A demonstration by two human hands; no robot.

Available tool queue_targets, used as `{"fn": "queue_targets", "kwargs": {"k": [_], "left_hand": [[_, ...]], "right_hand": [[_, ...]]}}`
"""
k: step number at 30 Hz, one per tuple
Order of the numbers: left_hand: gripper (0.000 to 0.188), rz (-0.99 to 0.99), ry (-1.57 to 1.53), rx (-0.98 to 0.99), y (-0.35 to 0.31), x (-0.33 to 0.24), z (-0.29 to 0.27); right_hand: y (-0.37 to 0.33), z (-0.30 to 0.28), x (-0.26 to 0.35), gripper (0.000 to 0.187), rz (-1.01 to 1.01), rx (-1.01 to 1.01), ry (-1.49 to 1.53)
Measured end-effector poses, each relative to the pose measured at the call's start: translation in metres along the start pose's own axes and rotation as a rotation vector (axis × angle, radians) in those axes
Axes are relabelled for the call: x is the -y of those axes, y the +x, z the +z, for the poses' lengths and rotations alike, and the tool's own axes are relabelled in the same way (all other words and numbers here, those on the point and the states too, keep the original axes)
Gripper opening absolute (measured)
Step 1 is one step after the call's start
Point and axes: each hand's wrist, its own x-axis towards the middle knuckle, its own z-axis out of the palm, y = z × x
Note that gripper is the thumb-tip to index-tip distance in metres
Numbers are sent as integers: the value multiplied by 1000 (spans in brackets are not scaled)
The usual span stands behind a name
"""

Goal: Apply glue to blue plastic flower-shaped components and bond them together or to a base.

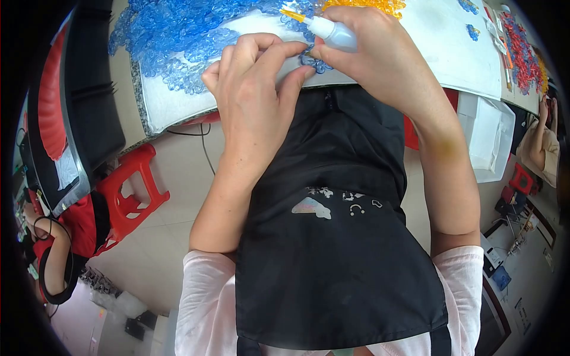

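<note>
Both hands meet at the near edge of the worktop [178,107], right over a spread of small blue plastic pieces [172,35]. My left hand [255,101] is curled, its thumb and fingertips pinching something tiny, probably one blue piece [317,62], though the fingers hide most of it. My right hand [380,53] is wrapped around a small white squeeze bottle [335,32] with an orange nozzle, the tip pointing left across the blue heap.

Risks, as I judge them: the nozzle does not look aimed at the pinched piece, so a squeeze now could drop liquid onto the loose pile or the white sheet and stick pieces together. With fingertips this close to the bottle, liquid could also reach the skin. Working at the very edge, a slipped piece would likely fall into the black apron [338,237] or onto the floor.

The blue pieces are translucent, glossy and loosely heaped at the far left; an orange batch [368,6] lies beyond the bottle.
</note>
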Motion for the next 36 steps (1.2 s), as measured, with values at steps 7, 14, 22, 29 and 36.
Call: {"fn": "queue_targets", "kwargs": {"k": [7, 14, 22, 29, 36], "left_hand": [[24, 2, 9, 14, 1, -1, -1], [23, -2, 13, 25, 0, 0, -1], [23, -2, 16, 34, 1, -1, -3], [22, -16, 24, 46, 1, -2, -4], [25, 10, 78, 57, 1, -4, -3]], "right_hand": [[-1, -1, -1, 14, -8, 3, 18], [0, 0, -1, 14, 12, 23, 4], [0, 16, -25, 34, -167, -120, -186], [-1, 18, -23, 32, -93, -81, -108], [-2, 20, -30, 33, -137, -150, -124]]}}
